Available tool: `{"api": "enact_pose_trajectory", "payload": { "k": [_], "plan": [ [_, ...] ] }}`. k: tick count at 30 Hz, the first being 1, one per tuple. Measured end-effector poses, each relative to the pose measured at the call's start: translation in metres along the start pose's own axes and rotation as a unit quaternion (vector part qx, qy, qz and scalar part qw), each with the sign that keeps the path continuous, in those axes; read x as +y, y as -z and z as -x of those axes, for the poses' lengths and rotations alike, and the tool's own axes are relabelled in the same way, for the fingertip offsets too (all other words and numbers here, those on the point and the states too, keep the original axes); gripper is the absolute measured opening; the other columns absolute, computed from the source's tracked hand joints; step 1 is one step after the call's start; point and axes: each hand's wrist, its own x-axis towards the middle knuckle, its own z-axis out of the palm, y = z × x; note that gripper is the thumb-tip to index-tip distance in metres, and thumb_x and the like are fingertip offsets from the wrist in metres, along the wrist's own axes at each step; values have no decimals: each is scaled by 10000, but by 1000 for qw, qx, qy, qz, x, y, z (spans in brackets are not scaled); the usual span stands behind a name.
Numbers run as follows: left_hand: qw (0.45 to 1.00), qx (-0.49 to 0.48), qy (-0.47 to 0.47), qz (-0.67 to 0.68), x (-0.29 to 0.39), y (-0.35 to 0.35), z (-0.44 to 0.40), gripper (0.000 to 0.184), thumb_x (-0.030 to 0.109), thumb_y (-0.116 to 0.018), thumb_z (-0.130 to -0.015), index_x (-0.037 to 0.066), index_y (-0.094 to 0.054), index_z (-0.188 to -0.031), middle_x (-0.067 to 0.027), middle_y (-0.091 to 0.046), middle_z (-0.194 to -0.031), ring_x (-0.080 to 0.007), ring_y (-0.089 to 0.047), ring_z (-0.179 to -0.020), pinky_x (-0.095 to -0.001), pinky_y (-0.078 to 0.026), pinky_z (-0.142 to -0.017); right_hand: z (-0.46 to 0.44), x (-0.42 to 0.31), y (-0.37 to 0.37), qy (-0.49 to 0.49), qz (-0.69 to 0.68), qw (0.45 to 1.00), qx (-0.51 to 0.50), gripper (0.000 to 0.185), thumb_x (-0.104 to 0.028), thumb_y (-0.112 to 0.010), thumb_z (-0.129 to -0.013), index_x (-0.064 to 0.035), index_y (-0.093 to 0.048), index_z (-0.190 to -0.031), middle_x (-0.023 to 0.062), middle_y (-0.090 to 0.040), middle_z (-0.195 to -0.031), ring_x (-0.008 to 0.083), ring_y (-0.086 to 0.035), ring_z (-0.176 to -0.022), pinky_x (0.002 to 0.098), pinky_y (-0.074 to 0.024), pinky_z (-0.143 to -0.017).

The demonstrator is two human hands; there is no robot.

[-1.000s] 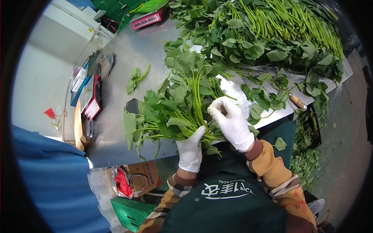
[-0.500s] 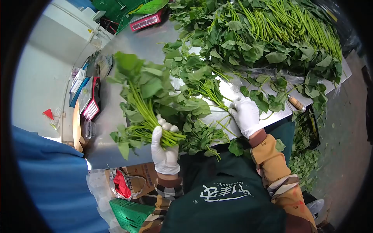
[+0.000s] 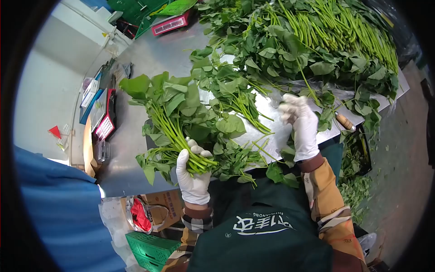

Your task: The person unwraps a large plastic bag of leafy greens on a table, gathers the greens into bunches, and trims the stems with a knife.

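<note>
My left hand (image 3: 194, 174), in a white glove, is wrapped round the stem ends of a bunch of leafy greens (image 3: 170, 129). The bunch's broad leaves point up and away from me. My right hand (image 3: 299, 124), also gloved, is raised over the metal tabletop with its fingers curled; I cannot make out anything in them. Just beyond it a single leafy stem (image 3: 309, 86) slants up toward the big pile. A smaller heap of greens (image 3: 242, 106) lies between my hands, its cut stems pointing toward the right hand.
A large pile of leafy stems (image 3: 335, 34) covers the back right. A wooden-handled tool (image 3: 345, 121) lies near the right edge. Scales stand at the left (image 3: 106, 122) and the back (image 3: 171, 25). A green crate (image 3: 152, 249) sits below the table; fallen leaves (image 3: 355, 195) lie at lower right.
My right hand has left the stem ends of the middle heap and moved up and right. A leafy stem now shows beyond it. The left hand's bunch has tilted slightly left and lower.
</note>
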Motion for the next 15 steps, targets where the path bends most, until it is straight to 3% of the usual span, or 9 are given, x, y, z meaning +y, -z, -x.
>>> {"api": "enact_pose_trajectory", "payload": {
  "k": [2, 3, 5, 8, 11, 12, 15],
  "plan": [
    [1000, -16, 8, -8, -3, 0, -3, 327, 51, -581, -902, 35, -501, -1219, -32, -587, -1029, -135, -583, -918, -345, -459, -847, 6, 24, 3, 38, 170, 981, -79, 271, -260, -648, -905, -38, -661, -1060, 55, -667, -799, 115, -584, -631, 268, -452, -580],
    [1000, -23, 10, -12, -5, 0, -3, 330, 49, -580, -901, 33, -499, -1221, -31, -585, -1023, -136, -578, -911, -345, -457, -849, 14, 29, -5, 114, 368, 920, -80, 204, -246, -689, -847, -74, -677, -957, 86, -659, -785, 181, -609, -638, 311, -465, -593],
    [1000, -12, 19, -19, -7, -2, -2, 331, 45, -577, -901, 32, -494, -1222, -28, -582, -1016, -136, -569, -900, -345, -454, -852, 17, 41, -12, 311, 587, 743, -84, 141, -222, -688, -832, -87, -654, -851, 106, -646, -756, 257, -618, -635, 359, -472, -586],
    [999, -2, 20, -28, -4, -3, -3, 328, 42, -574, -900, 30, -494, -1219, -28, -580, -1014, -138, -564, -891, -346, -453, -851, 13, 49, -16, 279, 529, 800, -49, 143, -211, -703, -793, -92, -626, -813, 74, -630, -749, 282, -615, -688, 390, -471, -623],
    [999, 1, 6, -45, -1, 1, -1, 327, 41, -573, -900, 29, -495, -1217, -30, -585, -1028, -142, -569, -900, -348, -453, -852, 12, 33, -23, 70, 452, 888, -48, 139, -209, -714, -763, -112, -631, -815, 62, -609, -773, 272, -605, -739, 401, -460, -671],
    [999, 4, 2, -47, -1, 2, -2, 327, 41, -574, -900, 29, -495, -1217, -30, -587, -1031, -144, -570, -903, -349, -453, -853, 13, 26, -25, 63, 454, 887, -61, 144, -211, -718, -750, -115, -630, -810, 80, -591, -792, 278, -599, -757, 406, -461, -679],
    [999, 3, 10, -51, -5, 2, -4, 323, 42, -575, -900, 33, -499, -1214, -30, -591, -1040, -147, -574, -909, -353, -456, -855, 9, 45, -14, 255, 623, 734, -92, 171, -235, -716, -765, -97, -625, -811, 106, -592, -772, 294, -601, -724, 403, -475, -641]
  ]
}}
